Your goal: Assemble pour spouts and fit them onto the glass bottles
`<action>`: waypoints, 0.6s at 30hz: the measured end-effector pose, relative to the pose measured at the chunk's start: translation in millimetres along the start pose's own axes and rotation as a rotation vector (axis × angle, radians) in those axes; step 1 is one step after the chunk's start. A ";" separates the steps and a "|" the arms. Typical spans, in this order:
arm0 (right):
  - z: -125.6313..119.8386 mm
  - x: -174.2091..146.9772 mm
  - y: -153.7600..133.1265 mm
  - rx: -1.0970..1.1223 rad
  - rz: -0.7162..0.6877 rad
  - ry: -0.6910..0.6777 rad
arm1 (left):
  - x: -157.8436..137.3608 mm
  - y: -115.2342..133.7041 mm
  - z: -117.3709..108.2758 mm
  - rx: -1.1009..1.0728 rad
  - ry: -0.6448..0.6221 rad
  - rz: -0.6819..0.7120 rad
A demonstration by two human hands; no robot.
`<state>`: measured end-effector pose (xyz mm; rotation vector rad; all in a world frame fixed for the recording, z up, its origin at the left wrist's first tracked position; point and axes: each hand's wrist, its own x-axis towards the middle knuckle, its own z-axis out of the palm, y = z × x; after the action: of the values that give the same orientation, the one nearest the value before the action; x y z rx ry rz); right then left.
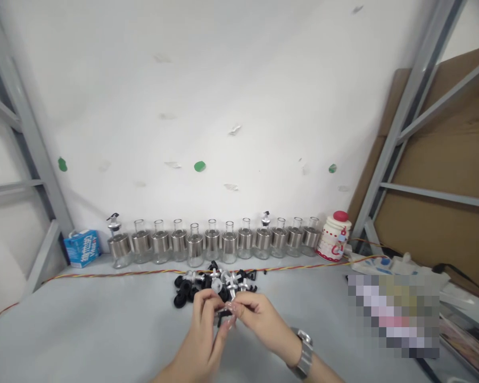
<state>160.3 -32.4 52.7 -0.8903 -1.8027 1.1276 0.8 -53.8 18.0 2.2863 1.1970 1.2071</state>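
My left hand [207, 324] and my right hand [259, 319] meet low in the middle, fingertips pinched together. Between them they hold a small black and silvery bottle pourer part [222, 316], mostly hidden by the fingers. Just beyond lies a pile of black and clear or silvery pourer parts [215, 282]. Along the wall stands a row of glass bottles with metal sleeves [195, 246]. A pourer with a black lever [114, 222] sits in the leftmost bottle, and another pourer [265, 218] tops one right of centre. The other necks are bare.
A twisted red and yellow wire [143, 273] runs across the grey table [104, 324] in front of the bottles. A blue carton [82, 248] stands at the left, a white and red jar [333, 236] at the right. A blurred-out object [395, 314] lies on the right.
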 end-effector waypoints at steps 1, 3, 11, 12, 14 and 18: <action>-0.1 0.1 -0.2 0.003 0.000 0.001 | -0.3 1.0 0.5 -0.009 0.000 -0.008; -0.5 0.2 -0.3 -0.002 -0.013 0.000 | -1.1 2.8 1.7 -0.038 0.008 -0.023; 0.3 1.0 6.1 -0.002 -0.029 -0.035 | -2.1 6.2 1.4 -0.129 0.018 -0.043; 0.7 1.0 6.5 -0.014 -0.028 -0.030 | -1.8 6.0 0.9 -0.122 0.017 -0.035; 1.7 0.8 6.8 -0.058 -0.027 -0.014 | -1.1 4.4 -0.1 -0.101 0.015 -0.014; 5.4 -0.3 8.2 -0.143 -0.024 0.025 | 1.6 -2.0 -1.5 -0.049 -0.010 0.027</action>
<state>156.7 -31.6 43.6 -0.9594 -1.8863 0.9778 -1.0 -51.6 18.7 2.2773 1.1242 1.2192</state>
